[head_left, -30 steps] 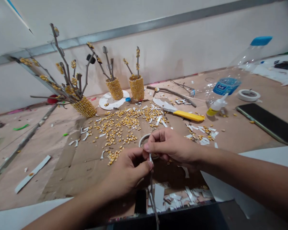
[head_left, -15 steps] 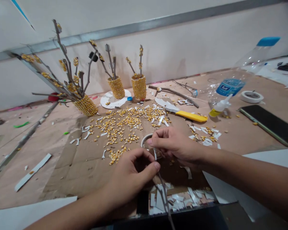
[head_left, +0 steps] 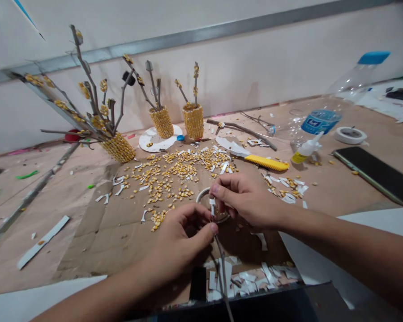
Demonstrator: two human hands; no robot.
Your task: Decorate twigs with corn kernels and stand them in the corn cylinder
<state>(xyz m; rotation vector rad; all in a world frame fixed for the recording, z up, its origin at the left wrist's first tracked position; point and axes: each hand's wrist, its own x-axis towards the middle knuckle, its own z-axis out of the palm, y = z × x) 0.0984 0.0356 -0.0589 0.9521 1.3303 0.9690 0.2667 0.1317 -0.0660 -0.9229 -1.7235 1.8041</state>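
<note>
Between thumb and fingers, my left hand [head_left: 191, 232] pinches a thin twig [head_left: 222, 264] that slants down toward the bottom edge. A small strip of white paper [head_left: 212, 205] sits at the twig's upper end. My right hand [head_left: 238, 194] is closed at that tip, thumb and index finger together at the top of the strip. Behind the fingers lies a roll of tape [head_left: 201, 194], partly hidden by my right hand. Loose corn kernels [head_left: 181, 172] are scattered over the cardboard [head_left: 110, 241] just beyond my hands.
Kernel-covered pots with twigs [head_left: 193, 123] stand near the wall. A yellow-handled knife [head_left: 267, 162], a glue bottle [head_left: 305, 150], a plastic bottle [head_left: 322, 120], another tape roll [head_left: 351, 135] and a phone [head_left: 379, 172] lie to the right. Paper scraps [head_left: 248, 281] cover the front edge.
My right fingers have moved slightly up and left at the twig's tip, and more of the white strip shows. The twig's lower end has swung left; my left hand shifted slightly left.
</note>
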